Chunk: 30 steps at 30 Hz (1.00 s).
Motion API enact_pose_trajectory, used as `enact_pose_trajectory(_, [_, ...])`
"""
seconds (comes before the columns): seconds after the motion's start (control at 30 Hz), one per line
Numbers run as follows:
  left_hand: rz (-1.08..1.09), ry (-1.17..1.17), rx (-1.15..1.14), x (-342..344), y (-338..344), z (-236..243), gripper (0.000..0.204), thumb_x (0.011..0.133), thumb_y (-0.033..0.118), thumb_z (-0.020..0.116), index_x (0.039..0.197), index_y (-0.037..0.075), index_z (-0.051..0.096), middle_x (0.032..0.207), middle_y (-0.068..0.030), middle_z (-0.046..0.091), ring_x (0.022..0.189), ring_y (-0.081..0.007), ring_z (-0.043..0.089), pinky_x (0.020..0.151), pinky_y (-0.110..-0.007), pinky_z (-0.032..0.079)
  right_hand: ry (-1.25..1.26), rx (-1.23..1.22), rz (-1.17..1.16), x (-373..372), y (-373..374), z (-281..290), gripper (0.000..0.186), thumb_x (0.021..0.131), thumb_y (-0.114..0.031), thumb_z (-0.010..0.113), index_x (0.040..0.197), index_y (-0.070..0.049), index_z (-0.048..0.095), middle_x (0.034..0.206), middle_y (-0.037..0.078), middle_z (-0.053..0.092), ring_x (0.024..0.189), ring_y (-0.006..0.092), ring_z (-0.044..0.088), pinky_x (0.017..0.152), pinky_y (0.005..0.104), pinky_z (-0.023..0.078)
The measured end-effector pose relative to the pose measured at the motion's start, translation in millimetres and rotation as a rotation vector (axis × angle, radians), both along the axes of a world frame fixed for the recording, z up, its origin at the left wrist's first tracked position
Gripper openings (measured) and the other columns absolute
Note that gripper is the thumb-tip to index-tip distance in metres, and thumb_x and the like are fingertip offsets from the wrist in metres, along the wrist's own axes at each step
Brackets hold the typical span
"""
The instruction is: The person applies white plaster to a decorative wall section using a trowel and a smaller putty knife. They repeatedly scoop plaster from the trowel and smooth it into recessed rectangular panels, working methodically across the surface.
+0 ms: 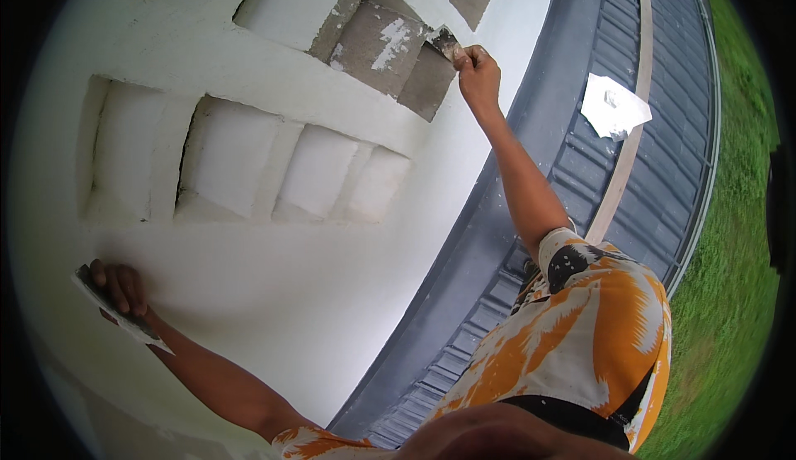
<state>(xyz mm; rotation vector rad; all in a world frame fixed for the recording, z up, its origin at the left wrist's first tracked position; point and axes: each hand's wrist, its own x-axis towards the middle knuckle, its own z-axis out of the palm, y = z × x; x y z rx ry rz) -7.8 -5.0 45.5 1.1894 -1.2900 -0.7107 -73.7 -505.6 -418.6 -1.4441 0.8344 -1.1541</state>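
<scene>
My right hand [480,78] is closed in a pinch on a small putty knife [444,41]. Its dark, paste-smeared blade meets the wall at the corner of a bare grey block recess [429,81]. White smears mark the neighbouring grey face [390,45]. Low at the left, my left hand [121,287] grips a flat plastering trowel [108,301] close to the wall; white paste shows along its lower end. Its handle is mostly hidden by my fingers.
White-coated recesses [228,153] line the wall [274,261]. A dark grey ribbed metal roof [572,170] slopes along the wall's foot. On it lie a wooden plank [622,161] and a white sheet [613,107] bearing a lump of paste. Grass [721,294] lies beyond the roof edge.
</scene>
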Motion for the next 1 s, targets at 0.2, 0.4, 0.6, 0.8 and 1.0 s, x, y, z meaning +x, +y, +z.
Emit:
enact_pose_trajectory(0.2, [0.030, 0.034, -0.020, -6, -7, -2, 0.029, 0.093, 0.011, 0.065, 0.111, -0.004, 0.048, 0.057, -0.0110, 0.058, 0.036, -0.0185, 0.049, 0.032, -0.030, 0.049, -0.330, 0.284, 0.504, -14, -43, 4, 0.015, 0.097, -0.016, 0.057, 0.096, -0.004, 0.065, 0.071, 0.002, 0.061, 0.050, 0.0048, 0.041, 0.045, 0.0207, 0.032])
enact_pose_trajectory(0.4, [0.014, 0.034, -0.012, -12, -18, -5, 0.022, 0.103, 0.019, 0.047, 0.106, -0.003, 0.049, 0.058, -0.0131, 0.054, 0.043, -0.0206, 0.045, 0.029, -0.032, 0.045, -0.269, 0.142, 0.503, 14, -68, 31, 0.017, 0.095, -0.017, 0.057, 0.095, -0.003, 0.067, 0.070, 0.001, 0.060, 0.052, 0.0054, 0.043, 0.047, 0.0213, 0.034])
enact_pose_trajectory(0.6, [0.058, -0.013, -0.060, -6, -15, -9, 0.022, 0.103, 0.017, 0.047, 0.110, -0.004, 0.048, 0.060, -0.0130, 0.055, 0.044, -0.0211, 0.047, 0.030, -0.031, 0.046, 0.121, -0.140, 0.222, 36, -90, 36, 0.017, 0.090, -0.015, 0.060, 0.094, -0.002, 0.071, 0.071, 0.015, 0.068, 0.071, 0.0194, 0.068, 0.067, 0.0347, 0.051])
enact_pose_trajectory(0.8, [0.093, -0.088, -0.058, -7, -7, -12, 0.023, 0.103, 0.019, 0.049, 0.115, -0.001, 0.051, 0.058, -0.0082, 0.059, 0.038, -0.0155, 0.050, 0.031, -0.024, 0.042, -0.042, -0.165, 0.403, 39, -75, 25, 0.013, 0.092, -0.012, 0.060, 0.094, -0.002, 0.069, 0.076, 0.014, 0.067, 0.072, 0.0263, 0.067, 0.068, 0.0368, 0.051])
enact_pose_trajectory(1.0, [0.074, -0.087, -0.065, -3, -10, -12, 0.027, 0.104, 0.020, 0.047, 0.120, -0.001, 0.051, 0.058, -0.0072, 0.060, 0.033, -0.0148, 0.049, 0.030, -0.023, 0.041, 0.355, -0.566, 0.155, 32, -103, 50, 0.013, 0.093, -0.009, 0.053, 0.096, -0.002, 0.064, 0.089, 0.024, 0.067, 0.084, 0.0423, 0.065, 0.070, 0.0469, 0.051])
